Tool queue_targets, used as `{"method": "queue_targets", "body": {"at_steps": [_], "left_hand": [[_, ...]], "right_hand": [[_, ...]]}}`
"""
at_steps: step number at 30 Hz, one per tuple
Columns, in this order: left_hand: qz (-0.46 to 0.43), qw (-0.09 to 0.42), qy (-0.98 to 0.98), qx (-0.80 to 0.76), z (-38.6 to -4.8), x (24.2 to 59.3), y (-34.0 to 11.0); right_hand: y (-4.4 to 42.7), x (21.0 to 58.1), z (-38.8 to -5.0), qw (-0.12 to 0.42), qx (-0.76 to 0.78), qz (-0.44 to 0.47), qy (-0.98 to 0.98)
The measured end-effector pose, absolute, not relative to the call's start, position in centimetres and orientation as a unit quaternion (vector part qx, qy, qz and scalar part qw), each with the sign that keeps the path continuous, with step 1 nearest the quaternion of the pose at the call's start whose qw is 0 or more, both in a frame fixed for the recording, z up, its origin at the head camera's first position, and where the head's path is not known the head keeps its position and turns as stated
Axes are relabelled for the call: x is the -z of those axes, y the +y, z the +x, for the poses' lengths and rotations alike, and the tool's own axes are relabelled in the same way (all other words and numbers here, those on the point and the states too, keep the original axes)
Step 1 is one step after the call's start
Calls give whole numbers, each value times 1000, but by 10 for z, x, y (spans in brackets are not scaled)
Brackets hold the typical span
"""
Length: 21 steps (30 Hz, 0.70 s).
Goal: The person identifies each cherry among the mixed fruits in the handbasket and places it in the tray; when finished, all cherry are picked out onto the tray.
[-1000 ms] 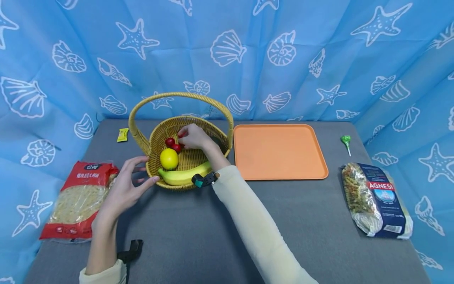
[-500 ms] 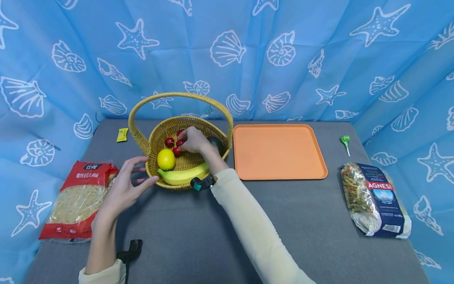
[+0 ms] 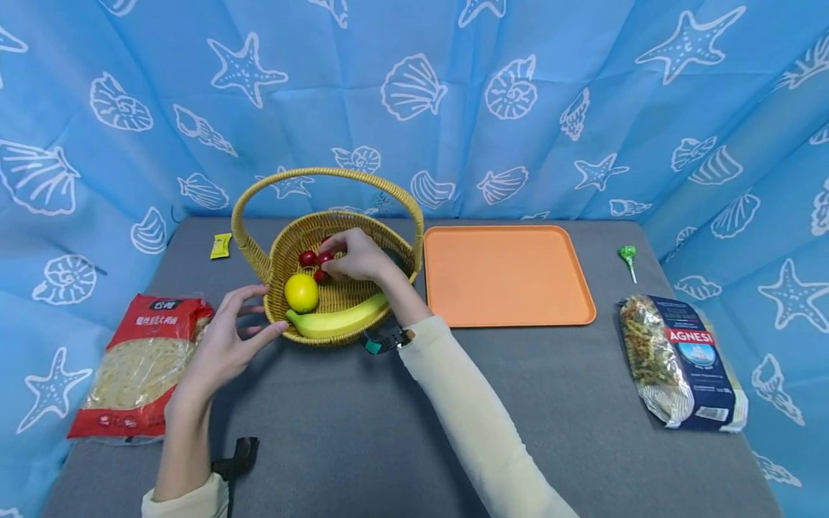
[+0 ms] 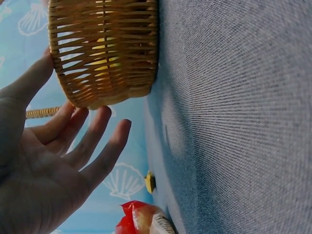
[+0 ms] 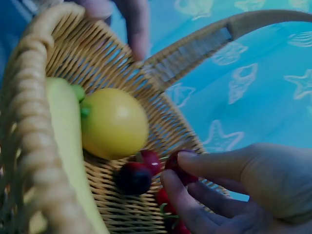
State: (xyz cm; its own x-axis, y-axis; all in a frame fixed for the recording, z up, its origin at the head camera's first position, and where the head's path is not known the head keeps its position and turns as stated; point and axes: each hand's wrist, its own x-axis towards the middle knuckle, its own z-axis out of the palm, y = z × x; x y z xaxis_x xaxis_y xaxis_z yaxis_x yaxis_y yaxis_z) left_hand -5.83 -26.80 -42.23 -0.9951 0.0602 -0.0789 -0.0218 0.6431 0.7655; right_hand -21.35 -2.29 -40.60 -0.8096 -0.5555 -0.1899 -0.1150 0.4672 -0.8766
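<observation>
A wicker basket (image 3: 406,241) with a tall handle holds a yellow lemon (image 3: 301,292), a banana (image 3: 337,321), several red cherries (image 3: 307,257) and a dark rounded item partly hidden by the right arm. My right hand (image 3: 363,257) reaches inside, and its thumb and finger pinch a dark red cherry (image 5: 176,165) in the right wrist view. Other cherries (image 5: 134,178) lie close by on the basket floor. At the basket's left side is my left hand (image 3: 227,345), its thumb and fingertips touching the wicker with fingers nearly straight.
An orange tray (image 3: 508,277) lies right of the basket. Farther right are a green lollipop (image 3: 627,254) and a pasta bag (image 3: 696,367). On the left are a yellow wrapped candy (image 3: 220,245) and a red noodle bag (image 3: 139,370). A blue shell-patterned curtain (image 3: 291,108) hangs behind.
My right hand has shifted slightly within the basket and now pinches a cherry. The lemon has rolled a little to the left. My left hand stays at the basket's side.
</observation>
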Motion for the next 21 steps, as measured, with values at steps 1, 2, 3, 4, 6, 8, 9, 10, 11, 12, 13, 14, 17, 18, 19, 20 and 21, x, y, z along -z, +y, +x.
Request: {"method": "queue_targets", "body": {"at_steps": [1, 2, 3, 4, 6, 8, 9, 10, 11, 12, 13, 14, 17, 18, 19, 20, 21], "left_hand": [[11, 49, 904, -424, -58, 422, -268], [12, 49, 904, -425, -58, 422, -268], [13, 49, 903, -426, -59, 422, -268], [13, 49, 902, -428, -58, 422, -268], [14, 49, 901, -430, -58, 422, -268], [14, 49, 902, -430, -58, 422, -267], [13, 49, 902, -429, -58, 422, -267], [12, 49, 902, -429, -58, 422, -267], [12, 49, 902, -428, -58, 423, -267], [12, 49, 903, -427, -59, 423, -267], [11, 49, 903, -427, -59, 423, -267], [11, 50, 903, -426, -59, 423, -267], [11, 49, 905, -423, -59, 423, -267], [11, 50, 905, -423, -59, 423, -267], [10, 50, 905, -422, -59, 423, -267], [10, 50, 905, -422, -58, 422, -267], [11, 50, 905, -422, -58, 422, -267]], "right_hand": [[-19, 404, -212, 233, 484, -208, 817], [-15, 401, -210, 231, 490, -214, 813], [-10, 399, -207, 227, 491, -222, 812], [-6, 397, -205, 221, 490, -228, 812], [4, 391, -198, 208, 486, -241, 814], [14, 384, -191, 200, 489, -253, 811], [19, 381, -187, 198, 490, -258, 809], [24, 377, -182, 199, 495, -261, 805], [30, 373, -178, 199, 502, -266, 799], [36, 369, -173, 197, 508, -272, 793], [41, 366, -169, 194, 513, -279, 788], [47, 362, -165, 192, 520, -284, 782], [66, 354, -153, 180, 538, -297, 768], [72, 353, -150, 175, 542, -299, 766], [78, 351, -148, 170, 546, -300, 764], [85, 349, -145, 164, 549, -299, 763], [92, 349, -144, 156, 551, -301, 762]]}}
